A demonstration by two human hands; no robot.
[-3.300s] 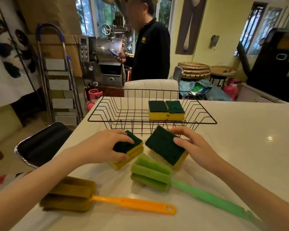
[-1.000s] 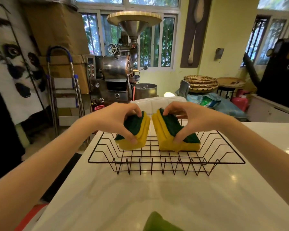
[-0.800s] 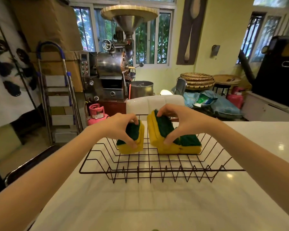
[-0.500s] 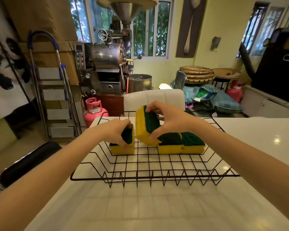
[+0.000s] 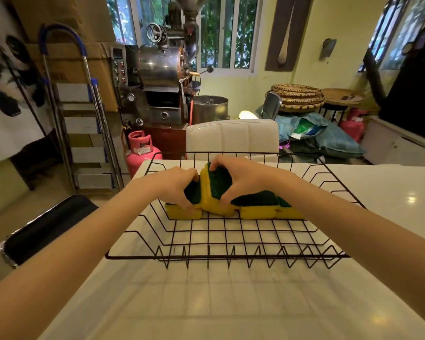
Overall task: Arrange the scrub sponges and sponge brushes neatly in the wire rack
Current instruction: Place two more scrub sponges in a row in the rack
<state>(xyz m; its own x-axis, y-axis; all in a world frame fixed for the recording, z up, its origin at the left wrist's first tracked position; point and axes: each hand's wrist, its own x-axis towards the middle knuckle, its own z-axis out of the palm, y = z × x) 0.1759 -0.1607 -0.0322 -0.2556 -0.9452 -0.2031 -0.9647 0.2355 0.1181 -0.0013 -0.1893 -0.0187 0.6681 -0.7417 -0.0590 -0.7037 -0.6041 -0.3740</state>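
- The wire rack (image 5: 221, 256) is the landmark: a black grid basket standing on the white countertop (image 5: 231, 303), with its zigzag edge facing the camera.
- A black chair seat (image 5: 47, 227) shows beyond the counter edge to the left of the rack, and a pink gas cylinder (image 5: 141, 150) stands on the floor past the rack's far left corner.
- The left hand (image 5: 174, 185) reaches into the rack at its far left part, with the fingers curled down onto the leftmost scrub sponge (image 5: 184, 211), gripping it by its dark green top; that sponge lies flat on the rack floor with its yellow side down.
- Just to the right, touching that sponge, the tilted scrub sponge (image 5: 215, 190) stands on one yellow edge with its green face turned to the right.
- The right hand (image 5: 241, 175) pinches the tilted sponge from above, thumb on the green face and fingers over the top edge.
- Further right in the rack, two flat scrub sponges (image 5: 263, 207) lie side by side, green side up, in line with the others along the rack's far half.
- A white chair back (image 5: 232, 138) rises behind the rack's far rim.
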